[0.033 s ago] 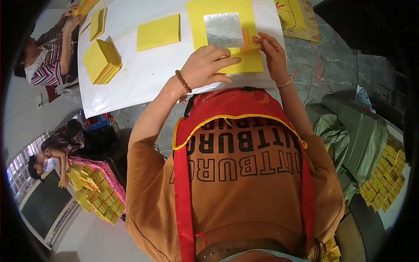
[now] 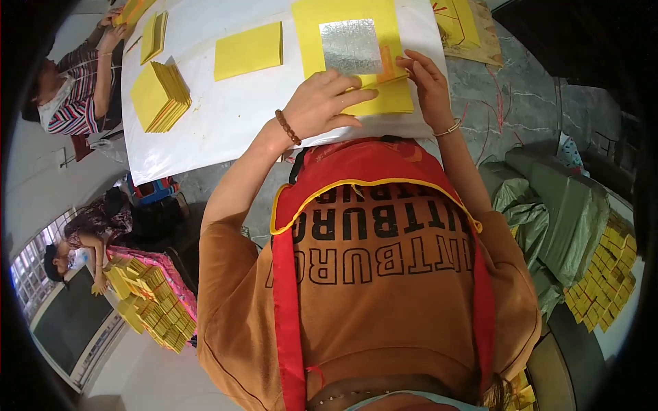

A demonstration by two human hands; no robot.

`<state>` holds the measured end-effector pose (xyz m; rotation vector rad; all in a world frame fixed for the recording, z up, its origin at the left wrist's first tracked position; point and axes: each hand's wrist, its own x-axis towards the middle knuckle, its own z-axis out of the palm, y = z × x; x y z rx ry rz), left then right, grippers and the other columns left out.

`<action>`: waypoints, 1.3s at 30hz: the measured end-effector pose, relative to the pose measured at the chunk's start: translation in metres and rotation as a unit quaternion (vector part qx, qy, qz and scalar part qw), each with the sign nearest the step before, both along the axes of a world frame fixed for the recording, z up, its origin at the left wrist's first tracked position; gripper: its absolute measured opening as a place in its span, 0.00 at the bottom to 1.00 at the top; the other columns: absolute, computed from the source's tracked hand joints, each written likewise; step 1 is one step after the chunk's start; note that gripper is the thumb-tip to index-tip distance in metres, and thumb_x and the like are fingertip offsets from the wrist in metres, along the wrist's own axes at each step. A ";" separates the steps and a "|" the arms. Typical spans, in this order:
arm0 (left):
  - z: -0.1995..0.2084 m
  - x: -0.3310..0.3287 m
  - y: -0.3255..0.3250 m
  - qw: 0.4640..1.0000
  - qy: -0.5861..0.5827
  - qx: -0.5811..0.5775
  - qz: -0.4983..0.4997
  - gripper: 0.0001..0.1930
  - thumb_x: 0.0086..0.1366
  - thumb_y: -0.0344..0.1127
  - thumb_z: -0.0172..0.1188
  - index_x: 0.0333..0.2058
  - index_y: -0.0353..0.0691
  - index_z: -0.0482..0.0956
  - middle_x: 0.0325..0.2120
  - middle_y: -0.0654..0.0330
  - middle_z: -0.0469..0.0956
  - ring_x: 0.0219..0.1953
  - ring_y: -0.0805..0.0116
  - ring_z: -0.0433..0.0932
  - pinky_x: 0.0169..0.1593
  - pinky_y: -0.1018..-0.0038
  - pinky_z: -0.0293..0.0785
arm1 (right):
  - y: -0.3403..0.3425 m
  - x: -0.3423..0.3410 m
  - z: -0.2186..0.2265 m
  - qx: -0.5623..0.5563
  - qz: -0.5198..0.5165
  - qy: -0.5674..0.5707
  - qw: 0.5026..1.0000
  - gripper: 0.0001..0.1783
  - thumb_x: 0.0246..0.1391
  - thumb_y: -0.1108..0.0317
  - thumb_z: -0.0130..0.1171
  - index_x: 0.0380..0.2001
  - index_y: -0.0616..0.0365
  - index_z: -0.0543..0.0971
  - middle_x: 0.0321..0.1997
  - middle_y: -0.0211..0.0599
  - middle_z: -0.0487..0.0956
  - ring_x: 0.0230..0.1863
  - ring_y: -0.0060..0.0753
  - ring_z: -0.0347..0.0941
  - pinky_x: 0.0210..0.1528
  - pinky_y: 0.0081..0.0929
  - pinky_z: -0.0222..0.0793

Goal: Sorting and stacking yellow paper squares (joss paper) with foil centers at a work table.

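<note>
A yellow paper sheet point(image 2: 312, 48) with a silver foil square point(image 2: 351, 46) and an orange mark lies on top of a yellow stack in front of me. Its near edge is folded up into a narrow strip. Over this strip lies my left hand point(image 2: 325, 101), fingers spread and pressing on the paper, thumb held apart. My right hand point(image 2: 430, 85) has its fingers bent at the right end of the strip and pinches the paper there. The fingertips partly cover the fold.
On the white-covered table point(image 2: 226, 116) are a folded yellow piece point(image 2: 248, 51), a standing yellow bundle point(image 2: 161, 97) and a smaller one point(image 2: 154, 38). Two people work at the left, one beside yellow bundles point(image 2: 154, 301). Green-covered stacks point(image 2: 555, 212) stand at right.
</note>
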<state>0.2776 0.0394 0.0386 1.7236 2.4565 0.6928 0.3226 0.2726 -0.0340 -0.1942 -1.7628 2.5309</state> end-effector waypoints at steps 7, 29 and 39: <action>-0.008 -0.007 -0.003 0.998 -0.047 0.048 -0.005 0.24 0.50 0.43 0.60 0.47 0.48 0.72 0.38 0.57 0.73 0.37 0.60 0.70 0.41 0.69 0.68 | 0.001 -0.002 -0.001 -0.026 0.001 -0.008 1.000 0.17 0.57 0.63 0.46 0.48 0.57 0.70 0.42 0.34 0.76 0.48 0.23 0.67 0.52 0.24 0.57; -0.009 -0.012 -0.005 0.995 -0.060 0.075 -0.025 0.20 0.54 0.39 0.59 0.47 0.46 0.73 0.36 0.58 0.74 0.36 0.62 0.69 0.41 0.70 0.68 | 0.003 -0.005 0.001 -0.048 0.011 -0.003 0.999 0.17 0.57 0.64 0.46 0.49 0.58 0.70 0.39 0.32 0.76 0.48 0.25 0.69 0.53 0.27 0.59; -0.008 -0.013 -0.007 0.988 -0.135 0.071 -0.001 0.22 0.52 0.42 0.60 0.47 0.47 0.73 0.35 0.60 0.75 0.36 0.63 0.70 0.41 0.71 0.69 | 0.003 -0.003 0.002 -0.055 0.007 -0.004 0.998 0.17 0.58 0.65 0.46 0.49 0.59 0.70 0.38 0.33 0.77 0.49 0.28 0.69 0.54 0.28 0.59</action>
